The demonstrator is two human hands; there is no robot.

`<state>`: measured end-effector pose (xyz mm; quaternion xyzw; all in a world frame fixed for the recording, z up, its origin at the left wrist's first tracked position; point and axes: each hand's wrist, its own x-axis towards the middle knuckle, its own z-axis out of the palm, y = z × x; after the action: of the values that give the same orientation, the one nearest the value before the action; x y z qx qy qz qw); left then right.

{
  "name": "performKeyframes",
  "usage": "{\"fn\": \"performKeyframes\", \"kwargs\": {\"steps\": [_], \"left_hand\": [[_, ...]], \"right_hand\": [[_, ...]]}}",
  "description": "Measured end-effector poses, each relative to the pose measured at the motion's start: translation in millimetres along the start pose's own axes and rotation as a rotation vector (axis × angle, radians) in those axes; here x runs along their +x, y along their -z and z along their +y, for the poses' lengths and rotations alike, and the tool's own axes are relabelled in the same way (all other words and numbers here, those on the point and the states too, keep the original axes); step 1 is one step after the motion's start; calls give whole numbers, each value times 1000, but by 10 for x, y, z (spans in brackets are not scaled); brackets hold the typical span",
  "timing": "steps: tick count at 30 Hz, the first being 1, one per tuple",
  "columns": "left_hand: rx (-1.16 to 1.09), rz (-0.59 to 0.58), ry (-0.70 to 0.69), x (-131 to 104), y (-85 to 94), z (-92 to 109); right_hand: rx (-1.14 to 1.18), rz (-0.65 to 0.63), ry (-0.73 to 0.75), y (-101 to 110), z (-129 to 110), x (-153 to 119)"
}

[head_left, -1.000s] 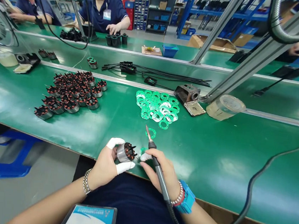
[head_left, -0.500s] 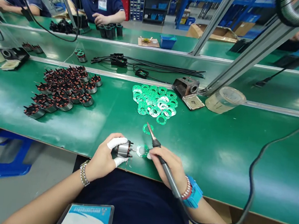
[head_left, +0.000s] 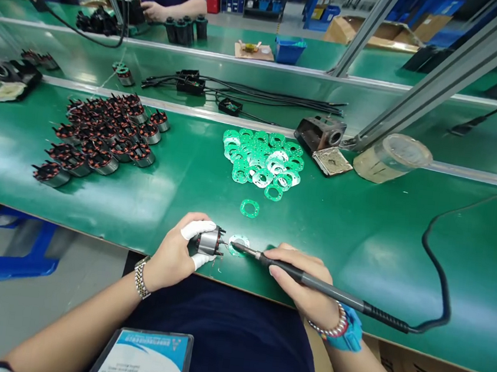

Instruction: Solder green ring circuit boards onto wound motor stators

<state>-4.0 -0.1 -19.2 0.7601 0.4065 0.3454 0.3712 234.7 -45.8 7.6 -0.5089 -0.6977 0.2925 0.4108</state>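
My left hand (head_left: 179, 251), with white covers on its thumb and a finger, grips a motor stator (head_left: 209, 240) lying on its side near the table's front edge. Thin wire ends stick out of its right side toward a ring-shaped green circuit board (head_left: 238, 252). A soldering iron (head_left: 310, 278) is in my right hand (head_left: 303, 277), its tip pointing left onto that board's ring. Just beyond lies another loose green board (head_left: 249, 208). Whether the wire touches the board I cannot tell.
Several stators (head_left: 103, 135) stand in a cluster at the left. A heap of green ring boards (head_left: 260, 160) lies mid-table. Behind it are a soldering iron stand (head_left: 320, 133), a sponge (head_left: 332, 161) and a plastic tub (head_left: 388, 159). The iron's cable (head_left: 439, 271) loops at the right. Co-workers sit across.
My right hand has swung the soldering iron from pointing up and away to lying nearly level, its tip now at the board. The fingers have let go of the board. The left hand still holds the stator.
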Motion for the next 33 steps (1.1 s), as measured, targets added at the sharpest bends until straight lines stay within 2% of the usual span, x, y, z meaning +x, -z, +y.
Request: {"fn": "performKeyframes", "kwargs": {"steps": [5, 15, 29, 33], "left_hand": [[6, -4, -12, -1, 3, -16], [22, 1, -15, 5, -3, -28], [133, 15, -62, 24, 2, 47], [151, 18, -70, 26, 3, 62]], "right_hand": [[15, -45, 14, -6, -6, 22], [28, -34, -14, -19, -5, 10], [5, -70, 51, -23, 37, -3], [18, -29, 78, -4, 50, -21]]}}
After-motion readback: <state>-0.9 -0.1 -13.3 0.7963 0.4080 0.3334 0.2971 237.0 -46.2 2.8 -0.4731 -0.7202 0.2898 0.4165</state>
